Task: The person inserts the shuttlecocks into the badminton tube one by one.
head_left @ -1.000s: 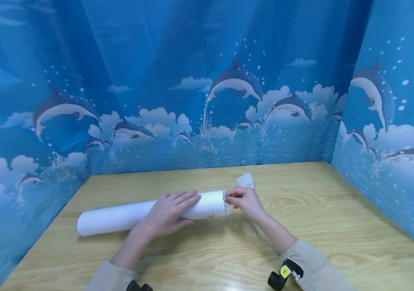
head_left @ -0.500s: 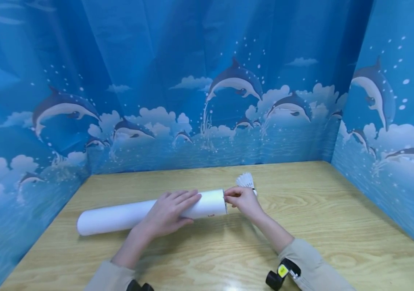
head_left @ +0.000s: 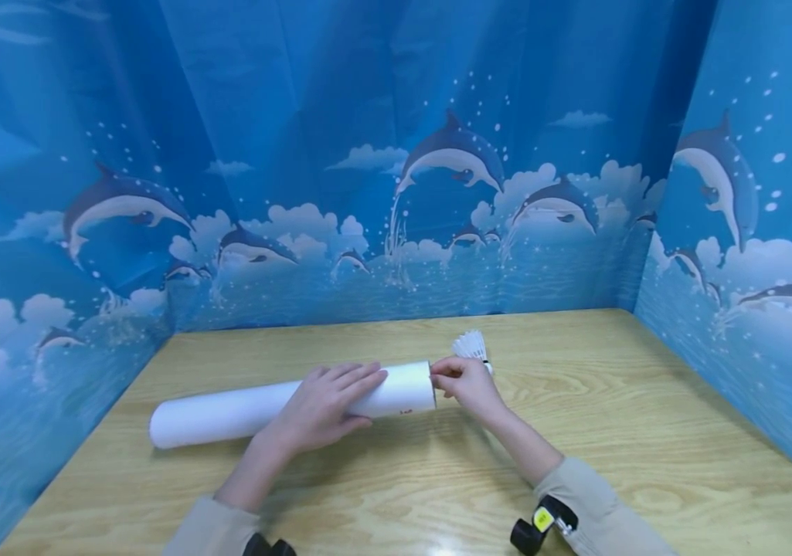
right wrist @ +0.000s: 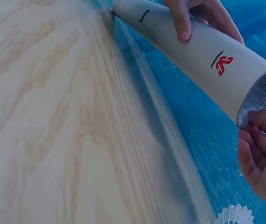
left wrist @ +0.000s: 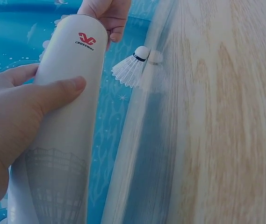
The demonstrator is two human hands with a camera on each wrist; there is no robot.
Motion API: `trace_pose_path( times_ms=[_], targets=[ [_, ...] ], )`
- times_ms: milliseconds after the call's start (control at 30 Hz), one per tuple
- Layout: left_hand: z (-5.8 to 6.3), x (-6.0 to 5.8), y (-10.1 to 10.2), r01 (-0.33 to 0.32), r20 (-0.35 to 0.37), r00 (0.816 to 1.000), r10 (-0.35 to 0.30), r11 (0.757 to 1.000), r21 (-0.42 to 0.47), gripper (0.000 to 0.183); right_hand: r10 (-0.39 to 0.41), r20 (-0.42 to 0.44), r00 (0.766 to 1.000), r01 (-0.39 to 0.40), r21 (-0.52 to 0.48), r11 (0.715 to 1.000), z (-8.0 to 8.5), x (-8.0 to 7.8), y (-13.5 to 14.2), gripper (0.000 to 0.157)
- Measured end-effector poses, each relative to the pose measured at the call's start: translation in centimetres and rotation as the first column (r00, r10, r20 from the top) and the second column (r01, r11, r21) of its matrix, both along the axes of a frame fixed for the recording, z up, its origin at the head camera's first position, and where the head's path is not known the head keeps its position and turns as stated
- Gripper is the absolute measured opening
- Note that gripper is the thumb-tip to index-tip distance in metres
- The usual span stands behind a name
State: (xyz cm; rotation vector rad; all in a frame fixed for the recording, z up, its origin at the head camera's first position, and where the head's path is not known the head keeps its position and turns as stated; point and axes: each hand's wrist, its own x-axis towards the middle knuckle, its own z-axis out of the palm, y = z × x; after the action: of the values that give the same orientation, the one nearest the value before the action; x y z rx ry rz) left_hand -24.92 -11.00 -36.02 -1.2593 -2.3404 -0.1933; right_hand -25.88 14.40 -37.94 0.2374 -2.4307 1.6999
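Note:
A white shuttlecock tube (head_left: pixel 229 413) with a red logo lies across the table, its open end to the right. My left hand (head_left: pixel 322 405) grips it near that end, thumb on one side and fingers over the other. At the mouth, my right hand (head_left: pixel 468 386) pinches the scalloped skirt edge of a shuttlecock (right wrist: pixel 256 95) that sits inside the tube; its cork is hidden. Just behind my right hand lies a loose white shuttlecock (head_left: pixel 469 345) on its side, also visible beyond the tube in the left wrist view.
The light wood table (head_left: pixel 611 401) reaches back to a blue dolphin-printed curtain (head_left: pixel 340 154), which also rises along the left and right sides. Black wrist cameras, such as the right one (head_left: pixel 542 523), sit on beige sleeves.
The white skirt edge that stuck out slightly at the tube's mouth a second ago no longer shows beyond the rim in the head view. My left hand and the loose shuttlecock stay put.

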Motion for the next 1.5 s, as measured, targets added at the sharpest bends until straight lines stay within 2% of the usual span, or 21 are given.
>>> trace_pose_path(
  times_ms=[167, 433, 767, 900, 1067, 1333, 1500],
  targets=[
    [0.2, 0.0, 0.0, -0.006, -0.005, 1.000, 0.006, 1.000, -0.006, 0.079, 0.000, 0.036, 0.999, -0.001, 0.017, 1.000, 0.2, 0.0, 0.3, 0.011],
    [0.3, -0.1, -0.1, -0.006, -0.024, 1.000, 0.006, 1.000, -0.018, 0.078, 0.040, 0.016, 0.999, -0.041, 0.037, 0.998, 0.4, -0.3, 2.2, 0.017],
    [0.5, -0.1, -0.3, -0.003, -0.023, 1.000, 0.003, 1.000, -0.023, 0.078, -0.002, 0.024, 1.000, 0.000, 0.079, 0.997, 0.8, -1.0, 5.3, 0.025],
    [0.5, -0.1, -0.3, -0.004, -0.023, 1.000, 0.003, 1.000, -0.022, 0.078, -0.018, 0.008, 1.000, 0.018, 0.074, 0.997, 0.9, -1.5, 6.3, 0.026],
    [0.3, -0.2, -0.4, -0.007, -0.021, 1.000, 0.006, 1.000, -0.020, 0.078, -0.050, -0.019, 0.999, 0.053, 0.140, 0.989, 0.7, -2.4, 7.3, 0.032],
    [0.0, -0.3, -0.6, -0.002, -0.020, 1.000, 0.002, 1.000, -0.009, 0.079, -0.095, 0.017, 0.995, 0.090, 0.202, 0.975, 0.3, -4.3, 8.6, 0.040],
    [-0.1, -0.3, -0.6, 0.000, -0.023, 1.000, 0.000, 1.000, -0.009, 0.080, -0.091, 0.010, 0.996, 0.086, 0.236, 0.968, -0.1, -5.5, 8.9, 0.043]
  ],
)
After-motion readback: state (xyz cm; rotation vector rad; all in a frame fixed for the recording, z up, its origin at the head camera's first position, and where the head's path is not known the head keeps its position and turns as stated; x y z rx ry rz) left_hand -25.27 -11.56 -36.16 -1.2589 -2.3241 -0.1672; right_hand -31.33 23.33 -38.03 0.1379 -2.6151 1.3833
